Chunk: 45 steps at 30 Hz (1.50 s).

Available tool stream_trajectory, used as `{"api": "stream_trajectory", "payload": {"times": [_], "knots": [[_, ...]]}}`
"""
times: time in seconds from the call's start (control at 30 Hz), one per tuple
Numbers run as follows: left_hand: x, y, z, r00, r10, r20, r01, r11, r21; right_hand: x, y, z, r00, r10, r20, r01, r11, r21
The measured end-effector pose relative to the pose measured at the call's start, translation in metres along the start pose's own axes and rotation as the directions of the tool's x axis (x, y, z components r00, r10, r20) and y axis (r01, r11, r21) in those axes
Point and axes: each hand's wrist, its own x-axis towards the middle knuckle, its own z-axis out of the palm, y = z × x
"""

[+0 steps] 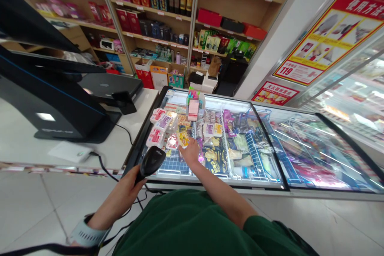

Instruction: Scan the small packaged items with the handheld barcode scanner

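My left hand (131, 185) is wrapped round the handle of a black barcode scanner (153, 161), its head tilted toward the freezer's glass top. On the glass, my right hand (191, 153) grips the near end of a small yellow pack (182, 134). Left of that pack lie several clear plastic tubs with red, purple and white labels (155, 136). A red-labelled tub (172, 141) sits close to my right fingers. Further right on the glass is a purple and yellow labelled pack (213, 129). Part of my right fingers is hidden behind the hand.
A chest freezer (210, 186) stands before me, frozen goods showing through its glass. To the left, a white counter (141, 114) bears a black checkout terminal (60, 100), a white box-like device (70, 152) and cables. A container of colourful items (193, 94) stands at the glass's far edge; shelves rise behind.
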Motion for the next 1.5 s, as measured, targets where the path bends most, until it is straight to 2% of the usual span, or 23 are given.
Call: {"api": "stream_trajectory", "payload": {"times": [0.07, 0.13, 0.2, 0.27, 0.3, 0.37, 0.53, 0.63, 0.8, 0.93, 1.07, 1.27, 1.4, 1.47, 1.5], "knots": [[0.004, 0.002, 0.000, 1.000, 0.006, 0.011, -0.006, 1.000, 0.000, 0.003, 0.015, -0.011, 0.995, 0.079, 0.054, -0.087, 0.984, 0.154], [0.009, 0.005, 0.001, 0.999, 0.021, 0.026, -0.021, 1.000, 0.002, 0.007, 0.031, -0.023, 0.967, 0.179, 0.183, -0.239, 0.889, 0.391], [0.014, 0.009, 0.002, 0.998, 0.039, 0.041, -0.039, 0.999, 0.002, 0.011, 0.046, -0.037, 0.906, 0.252, 0.341, -0.416, 0.683, 0.601], [0.021, 0.014, 0.004, 0.996, 0.050, 0.071, -0.050, 0.999, 0.000, 0.012, 0.057, -0.053, 0.848, 0.262, 0.460, -0.529, 0.462, 0.712], [0.025, 0.018, 0.004, 0.994, 0.056, 0.092, -0.056, 0.998, -0.002, 0.012, 0.061, -0.061, 0.831, 0.247, 0.498, -0.556, 0.381, 0.739], [0.032, 0.028, 0.006, 0.987, 0.086, 0.133, -0.087, 0.996, -0.004, 0.010, 0.067, -0.077, 0.818, 0.204, 0.538, -0.575, 0.277, 0.770], [0.052, 0.058, 0.011, 0.953, 0.208, 0.219, -0.207, 0.978, -0.029, 0.006, 0.077, -0.108, 0.834, 0.213, 0.509, -0.543, 0.153, 0.825], [0.061, 0.077, 0.016, 0.931, 0.256, 0.261, -0.252, 0.967, -0.048, 0.005, 0.083, -0.119, 0.847, 0.223, 0.483, -0.518, 0.141, 0.844], [0.068, 0.100, 0.024, 0.897, 0.309, 0.316, -0.300, 0.951, -0.076, 0.002, 0.094, -0.126, 0.864, 0.244, 0.441, -0.491, 0.209, 0.846], [0.071, 0.111, 0.026, 0.882, 0.324, 0.342, -0.315, 0.945, -0.085, 0.001, 0.101, -0.128, 0.864, 0.250, 0.438, -0.485, 0.177, 0.856], [0.072, 0.115, 0.028, 0.878, 0.321, 0.355, -0.309, 0.947, -0.090, -0.001, 0.103, -0.129, 0.869, 0.231, 0.437, -0.472, 0.122, 0.873], [0.072, 0.117, 0.028, 0.872, 0.328, 0.363, -0.318, 0.944, -0.090, -0.002, 0.105, -0.127, 0.869, 0.196, 0.455, -0.484, 0.140, 0.864], [0.072, 0.115, 0.029, 0.876, 0.330, 0.351, -0.317, 0.943, -0.095, 0.000, 0.110, -0.117, 0.866, 0.189, 0.463, -0.487, 0.107, 0.867], [0.071, 0.112, 0.030, 0.880, 0.318, 0.353, -0.305, 0.948, -0.093, 0.004, 0.115, -0.110, 0.869, 0.254, 0.425, -0.471, 0.159, 0.868], [0.070, 0.110, 0.031, 0.883, 0.307, 0.355, -0.294, 0.951, -0.091, 0.007, 0.117, -0.107, 0.874, 0.311, 0.374, -0.453, 0.240, 0.859]]}}
